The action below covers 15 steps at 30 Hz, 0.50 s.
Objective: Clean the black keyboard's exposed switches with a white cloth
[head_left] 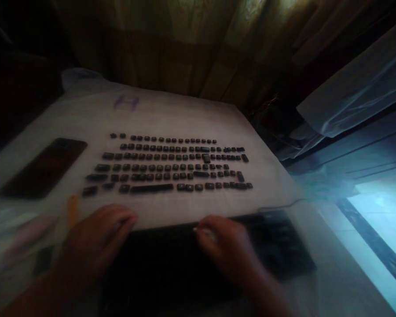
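Note:
A black keyboard base [277, 246] lies in front of me on a white sheet [185, 114], and it looks stripped of its keys. Several dark keycaps [166, 164] are laid out in rows on the sheet beyond it. My left hand [97, 240] grips the base's far left corner with its fingers bent and together. Over the base's far edge, my right hand [226, 248] is curled, its fingertips pinched on a small pale thing that I cannot make out. The whole view is dim and blurred.
A dark phone [46, 167] lies on the sheet at the left, with a small yellow object [73, 210] close to my left hand. Patterned curtains [191, 48] hang behind. A thin cable [280, 204] runs off to the right of the base. Pale blurred items [16, 229] lie at the near left.

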Motion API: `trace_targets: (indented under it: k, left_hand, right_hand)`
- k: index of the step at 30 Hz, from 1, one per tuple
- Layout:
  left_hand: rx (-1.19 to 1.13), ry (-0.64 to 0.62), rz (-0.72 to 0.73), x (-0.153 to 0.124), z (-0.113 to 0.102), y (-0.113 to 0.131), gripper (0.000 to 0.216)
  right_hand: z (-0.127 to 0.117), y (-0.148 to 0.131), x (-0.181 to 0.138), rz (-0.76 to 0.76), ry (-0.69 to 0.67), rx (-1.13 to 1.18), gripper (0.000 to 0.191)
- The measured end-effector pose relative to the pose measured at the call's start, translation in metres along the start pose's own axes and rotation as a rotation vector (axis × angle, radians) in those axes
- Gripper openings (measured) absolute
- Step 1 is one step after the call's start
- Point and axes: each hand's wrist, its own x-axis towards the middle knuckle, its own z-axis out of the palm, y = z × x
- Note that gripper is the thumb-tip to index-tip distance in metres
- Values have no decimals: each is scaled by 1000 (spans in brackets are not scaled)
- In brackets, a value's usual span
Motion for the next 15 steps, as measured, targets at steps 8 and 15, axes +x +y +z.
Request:
trace_targets:
  k: [8, 15]
  left_hand:
    - [-55, -42, -326, 4, 3, -11, 32]
    - [-72, -66, -374, 6, 4, -13, 37]
  right_hand:
    - [7, -2, 0, -138, 6, -203, 18]
    - [10, -3, 1, -189, 17, -285, 25]
